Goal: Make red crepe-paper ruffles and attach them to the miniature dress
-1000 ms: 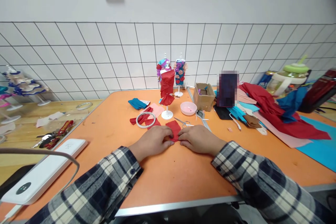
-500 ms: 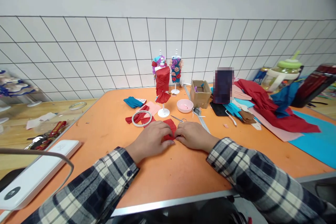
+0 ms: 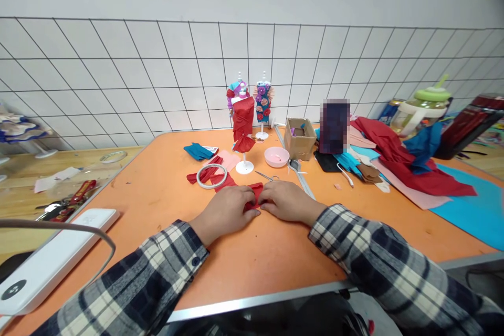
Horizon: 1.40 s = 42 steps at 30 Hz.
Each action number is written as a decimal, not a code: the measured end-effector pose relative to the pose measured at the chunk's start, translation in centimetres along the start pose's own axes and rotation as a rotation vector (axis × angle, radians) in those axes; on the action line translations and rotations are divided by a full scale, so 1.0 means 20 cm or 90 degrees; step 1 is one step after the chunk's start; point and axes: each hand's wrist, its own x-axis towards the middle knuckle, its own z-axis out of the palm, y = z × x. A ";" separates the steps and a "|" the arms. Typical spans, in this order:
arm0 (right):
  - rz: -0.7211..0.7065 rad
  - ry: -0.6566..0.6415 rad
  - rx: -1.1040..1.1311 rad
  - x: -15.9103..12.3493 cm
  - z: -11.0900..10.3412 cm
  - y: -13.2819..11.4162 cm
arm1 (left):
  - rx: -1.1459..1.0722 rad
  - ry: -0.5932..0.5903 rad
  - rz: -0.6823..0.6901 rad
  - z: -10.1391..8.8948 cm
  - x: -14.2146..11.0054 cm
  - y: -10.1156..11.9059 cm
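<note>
My left hand point(image 3: 230, 209) and my right hand point(image 3: 289, 200) meet low over the table, both with fingers closed on a small piece of red crepe paper point(image 3: 256, 189). Thumbs and fingertips pinch its near edge, and part of the paper is hidden under the fingers. More red crepe paper point(image 3: 223, 182) lies just beyond my left hand, partly beneath a roll of tape point(image 3: 211, 185). Small scissors point(image 3: 264, 175) rest beyond the fingertips. Behind them stands a mini dress form point(image 3: 243, 123) wearing a red paper dress.
Two more decorated dress forms point(image 3: 263, 107) stand at the back. A pink bowl point(image 3: 276, 157), a cardboard box point(image 3: 300, 144) and a ruler point(image 3: 305, 185) sit right of centre. Crepe paper sheets point(image 3: 417, 168) and bottles point(image 3: 423, 113) fill the right. A white power bank point(image 3: 59, 257) lies left.
The red crepe paper between my hands shows less flat area beyond the fingers and looks folded. Both hands stay pinched on it, almost in place. The view has shifted slightly.
</note>
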 end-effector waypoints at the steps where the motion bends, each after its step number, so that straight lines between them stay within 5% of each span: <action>1: 0.001 -0.001 0.001 0.00 0.01 0.00 | -0.005 0.002 -0.010 0.00 0.00 0.00; 8: -0.004 -0.018 -0.026 0.00 0.00 0.00 | 0.056 0.030 -0.040 0.00 -0.01 -0.01; 17: 0.018 -0.001 -0.005 0.00 0.01 -0.01 | 0.039 0.018 0.086 0.00 0.01 0.01; 27: 0.069 -0.001 0.000 0.02 0.01 0.03 | -0.109 0.005 -0.062 0.04 0.03 -0.09; 42: 0.037 -0.018 -0.044 -0.01 -0.04 0.01 | 0.044 0.016 0.049 0.00 0.02 0.02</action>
